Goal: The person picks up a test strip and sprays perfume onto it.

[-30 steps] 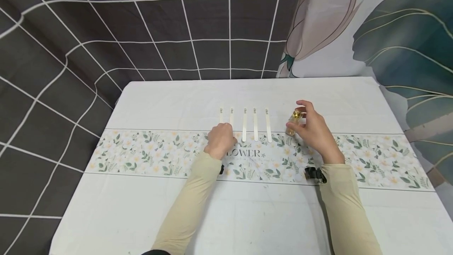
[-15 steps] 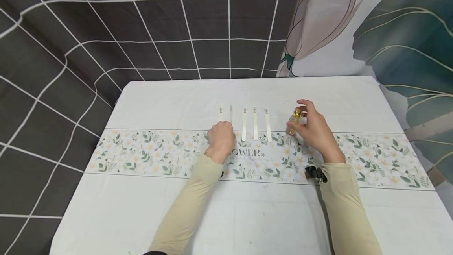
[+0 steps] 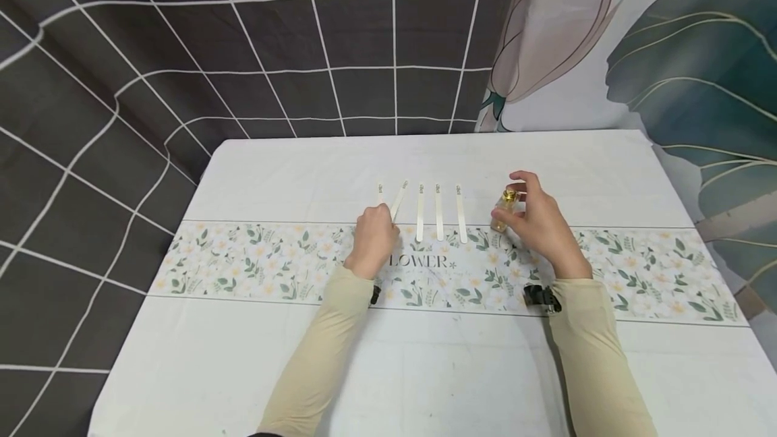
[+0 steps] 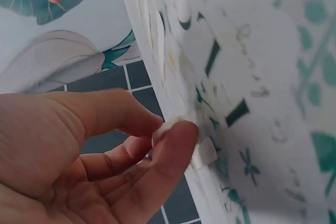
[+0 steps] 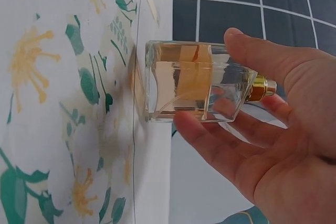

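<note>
Several slim white paper strips with small printing at their far ends lie in a row on the table. My left hand (image 3: 372,238) pinches the near end of the second strip from the left (image 3: 399,198) between thumb and finger; this strip slants away to the right. The leftmost strip (image 3: 380,193) is partly hidden behind that hand. At the right, my right hand (image 3: 539,224) holds a clear glass perfume bottle (image 5: 184,82) by its sides, thumb on one face and fingers on the other. Amber liquid and a gold-coloured neck show. The bottle stands upright, its base close over the tabletop.
Three straight strips, among them the rightmost strip (image 3: 461,214), lie between my hands. A band of printed flowers and lettering (image 3: 243,261) runs across the white table (image 3: 291,174). Behind hang a dark grid-patterned cloth (image 3: 364,32) and a leaf-patterned curtain (image 3: 698,66).
The second strip has gone from lying straight to slanting, its far end swung right, while my left hand has shifted slightly left. My right hand and the perfume bottle have stayed put.
</note>
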`<act>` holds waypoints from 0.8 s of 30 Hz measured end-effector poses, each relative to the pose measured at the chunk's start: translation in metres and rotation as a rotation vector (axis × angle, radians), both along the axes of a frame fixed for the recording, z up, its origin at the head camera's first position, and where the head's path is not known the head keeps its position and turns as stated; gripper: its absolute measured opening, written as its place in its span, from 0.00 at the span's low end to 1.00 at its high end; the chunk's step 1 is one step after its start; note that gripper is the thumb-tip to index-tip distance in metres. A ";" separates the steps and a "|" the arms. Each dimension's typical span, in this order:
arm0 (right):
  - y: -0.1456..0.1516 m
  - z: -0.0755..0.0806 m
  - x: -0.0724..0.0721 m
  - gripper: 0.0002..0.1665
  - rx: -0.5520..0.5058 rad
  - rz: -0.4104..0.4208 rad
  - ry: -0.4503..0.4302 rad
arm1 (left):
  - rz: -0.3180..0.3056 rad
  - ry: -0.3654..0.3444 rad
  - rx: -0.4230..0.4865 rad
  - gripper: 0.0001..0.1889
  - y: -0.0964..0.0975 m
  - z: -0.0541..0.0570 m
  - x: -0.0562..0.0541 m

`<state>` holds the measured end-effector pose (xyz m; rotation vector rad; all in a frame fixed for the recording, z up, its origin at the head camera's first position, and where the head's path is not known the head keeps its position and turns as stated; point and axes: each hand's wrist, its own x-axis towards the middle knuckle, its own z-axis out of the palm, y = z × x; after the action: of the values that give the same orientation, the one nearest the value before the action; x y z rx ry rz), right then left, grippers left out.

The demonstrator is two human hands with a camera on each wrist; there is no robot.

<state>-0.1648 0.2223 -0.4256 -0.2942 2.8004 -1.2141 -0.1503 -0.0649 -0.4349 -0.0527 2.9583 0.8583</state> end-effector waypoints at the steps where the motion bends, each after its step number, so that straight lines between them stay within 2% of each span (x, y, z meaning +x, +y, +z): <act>1: 0.000 0.000 0.000 0.45 -0.004 -0.005 -0.005 | -0.008 -0.009 0.014 0.04 -0.001 0.000 -0.001; 6: 0.001 -0.001 -0.001 0.40 -0.045 -0.041 -0.054 | -0.020 -0.066 0.056 0.08 -0.009 -0.004 -0.004; 9: 0.003 -0.003 -0.001 0.38 -0.065 -0.049 -0.081 | 0.004 -0.114 0.112 0.13 -0.014 -0.005 -0.006; 12: 0.006 -0.006 -0.002 0.38 -0.074 -0.028 -0.104 | 0.032 -0.122 0.161 0.13 -0.019 -0.007 -0.008; 15: 0.006 -0.011 -0.003 0.39 -0.070 0.004 -0.104 | 0.053 -0.086 0.199 0.11 -0.023 -0.008 -0.009; 19: 0.003 -0.012 -0.003 0.40 -0.080 0.027 -0.030 | 0.063 -0.004 0.264 0.11 -0.027 -0.006 -0.007; 21: -0.002 -0.008 -0.002 0.40 -0.111 0.024 0.033 | 0.055 0.046 0.298 0.12 -0.029 -0.003 -0.005; 24: -0.010 0.006 0.001 0.39 -0.165 0.001 0.130 | 0.025 0.116 0.338 0.12 -0.030 0.006 -0.004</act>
<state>-0.1642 0.2128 -0.4191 -0.3986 2.8092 -1.4804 -0.1541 -0.0954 -0.4287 -0.0239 2.8724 1.3959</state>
